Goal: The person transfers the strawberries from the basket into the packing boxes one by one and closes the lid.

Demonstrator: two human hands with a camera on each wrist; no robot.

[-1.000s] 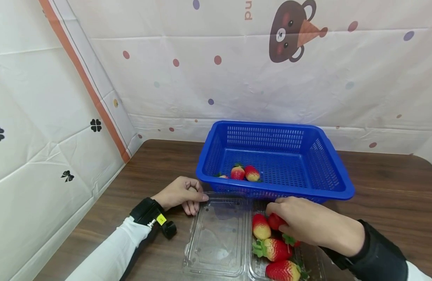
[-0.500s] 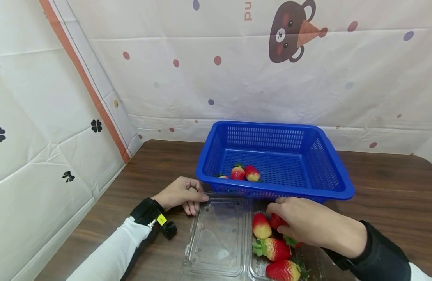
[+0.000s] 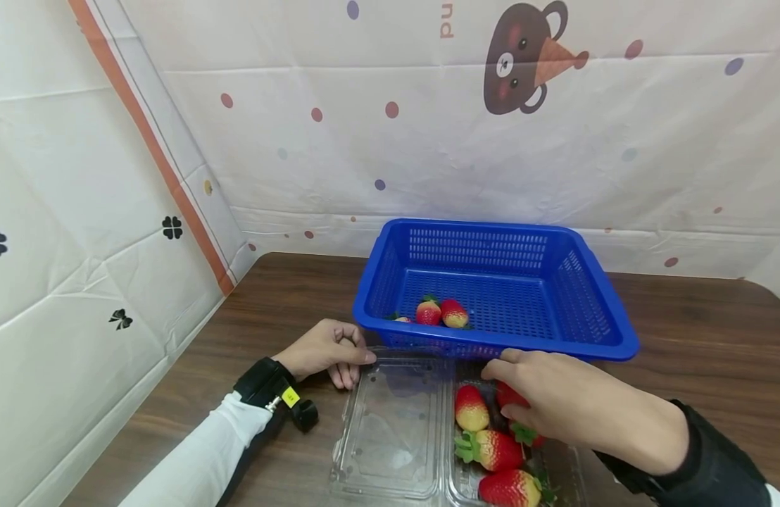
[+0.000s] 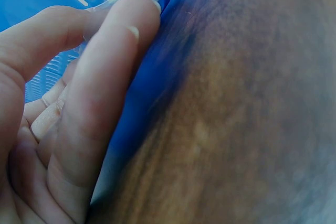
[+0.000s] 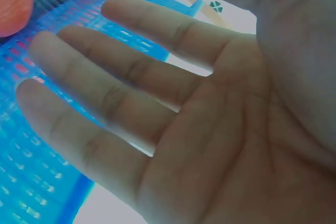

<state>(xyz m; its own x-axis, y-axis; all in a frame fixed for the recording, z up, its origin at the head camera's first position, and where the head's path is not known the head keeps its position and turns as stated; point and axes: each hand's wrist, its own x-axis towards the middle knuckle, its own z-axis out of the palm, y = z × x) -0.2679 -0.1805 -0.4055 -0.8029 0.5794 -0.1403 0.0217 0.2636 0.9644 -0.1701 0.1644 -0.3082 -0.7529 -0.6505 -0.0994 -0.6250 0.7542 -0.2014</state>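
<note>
At the basket's near side, my left hand (image 3: 329,352) pinches the far left corner of a clear plastic clamshell's lid (image 3: 396,429). The lid lies folded out to the left of its box (image 3: 450,468). Several strawberries lie in the box, among them one with a pale tip (image 3: 471,408) and one lying sideways (image 3: 499,451). Over the box's far right part is my right hand (image 3: 580,401), beside a red strawberry (image 3: 509,396) it partly covers. The right wrist view shows its fingers (image 5: 105,98) spread and nearly straight, with nothing in the palm.
A blue perforated basket (image 3: 555,345) stands directly behind the clamshell, with a few strawberries (image 3: 455,313) in its near left corner. Beneath everything is a brown wooden table (image 3: 288,289). Printed cloth (image 3: 339,155) rises behind the table and along its left side.
My right hand's fingers have spread and come off the strawberry, and the hand has shifted slightly right. That strawberry stays in the box. The left hand and lid have not moved.
</note>
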